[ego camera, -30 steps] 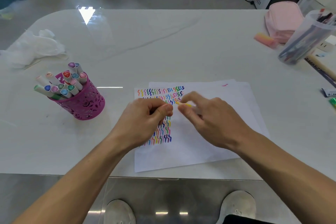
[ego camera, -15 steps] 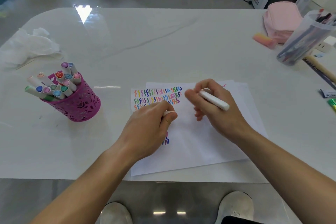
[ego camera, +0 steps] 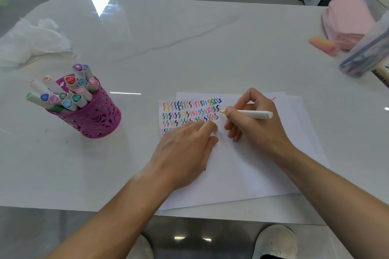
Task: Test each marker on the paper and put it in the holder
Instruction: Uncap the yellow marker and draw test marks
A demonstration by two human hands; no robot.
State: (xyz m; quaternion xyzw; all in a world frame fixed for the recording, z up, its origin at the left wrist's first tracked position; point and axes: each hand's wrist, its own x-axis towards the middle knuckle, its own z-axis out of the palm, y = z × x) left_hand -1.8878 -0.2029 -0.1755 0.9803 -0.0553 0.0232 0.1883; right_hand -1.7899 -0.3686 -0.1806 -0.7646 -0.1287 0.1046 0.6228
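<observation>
Just left of the right hand (ego camera: 259,130), the marker (ego camera: 252,114) now points at the end of the second squiggle row (ego camera: 189,111) on the paper (ego camera: 242,170). A second ago both hands were bunched together at it. Right hand grips the barrel pen-style with the yellow nib (ego camera: 222,111) exposed, so the test stroke looks next. Left hand (ego camera: 185,151) rests curled on the paper; can't tell if it holds a cap. Holder (ego camera: 94,118) stands on the desk (ego camera: 189,48), well left of the left hand, full of capped markers (ego camera: 63,94). Only writing: a number on one red cap (ego camera: 71,80), unreadable.
</observation>
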